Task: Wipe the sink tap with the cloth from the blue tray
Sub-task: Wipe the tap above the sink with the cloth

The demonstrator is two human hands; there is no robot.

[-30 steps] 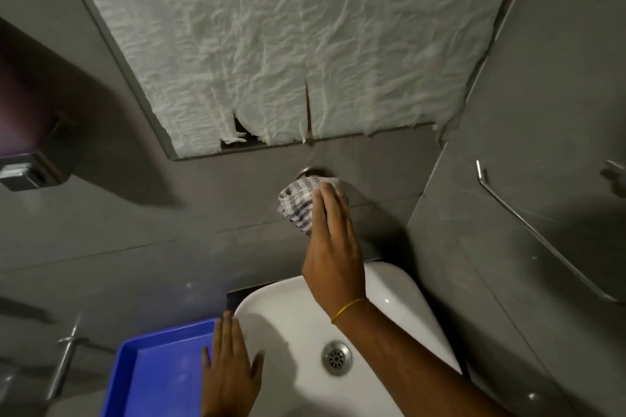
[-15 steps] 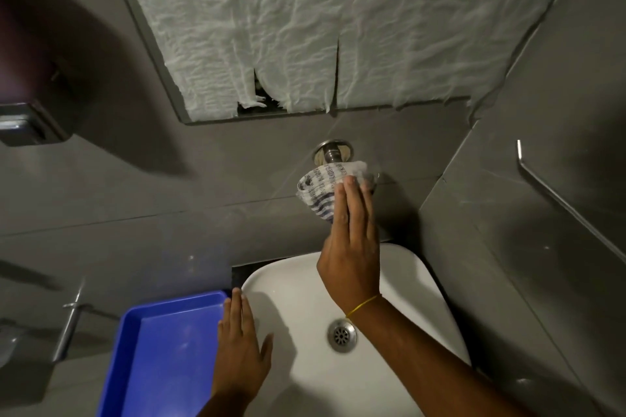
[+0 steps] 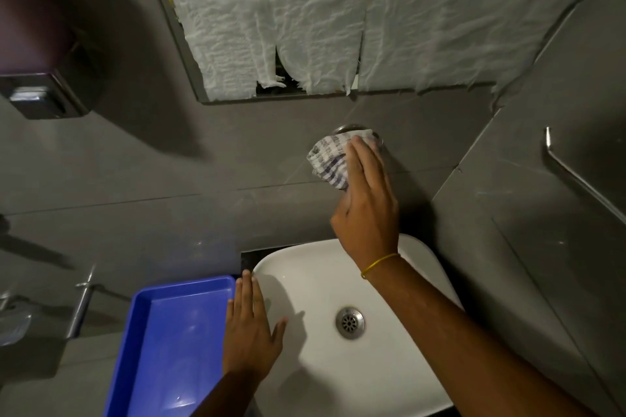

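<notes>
Tap [image 3: 350, 128] on the grey wall, almost wholly covered by the checked cloth [image 3: 330, 159], only a rim of metal flange showing above the fabric. Cloth bunched and pressed onto the tap under the right hand [image 3: 367, 210], fingers [image 3: 364, 159] laid straight over the fabric, thumb hidden beneath, so exactly how the cloth is gripped cannot be told. Thin yellow band [image 3: 379, 262] around the right wrist. Left hand [image 3: 250, 332] lying flat, fingers together and thumb spread, palm down across the left rim of the white sink [image 3: 416, 366], holding nothing. Blue tray [image 3: 162, 349] just beside the left hand on its outer side, edge touching or nearly touching the little finger, with no cloth in it. Sink drain [image 3: 350, 322] between the two forearms, nearer the right. Crumpled white paper [image 3: 372, 10] covering a framed panel on the wall above the right hand, lower edge torn. Metal rail [image 3: 582, 179] on the side wall well to the right of the right hand. Dark dispenser [image 3: 37, 98] on the wall far above and to the left of the left hand.
</notes>
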